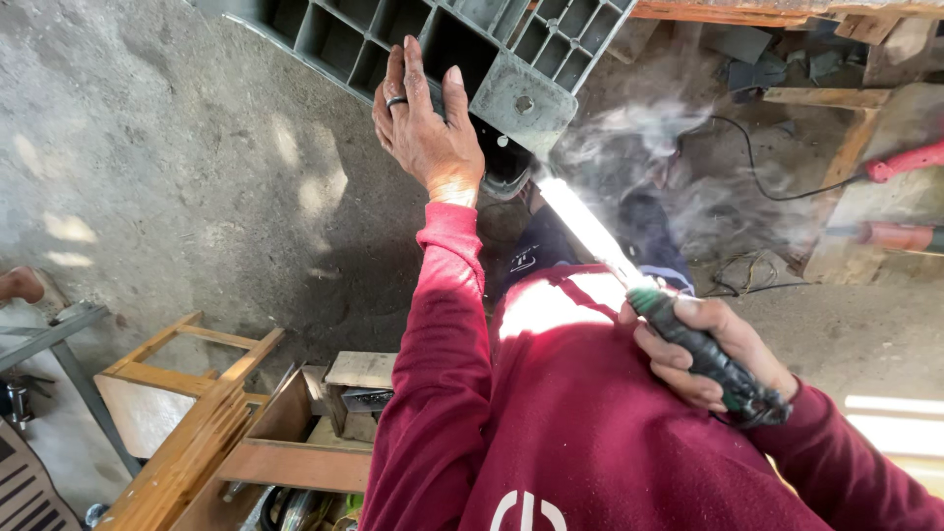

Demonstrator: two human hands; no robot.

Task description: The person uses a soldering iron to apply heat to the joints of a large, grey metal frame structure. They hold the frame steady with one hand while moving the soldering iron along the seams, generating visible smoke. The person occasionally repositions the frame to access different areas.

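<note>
My left hand (pixel 428 128), with a dark ring on one finger, lies flat with its fingers spread against a grey plastic grid panel (pixel 521 93) at the top of the view. My right hand (pixel 723 349) grips the dark green and black handle of a tool (pixel 703 359). The tool's long bright metal blade (pixel 585 226) runs up to the panel's lower corner. Smoke (pixel 639 133) rises where the blade meets the panel. Both arms wear maroon sleeves.
Wooden frames and boards (pixel 211 413) are stacked at the lower left beside a grey metal stand (pixel 69 339). A red power tool (pixel 905 162) with a black cable (pixel 757 172) lies at the right among wooden planks. Below is a rough concrete floor (pixel 197 177).
</note>
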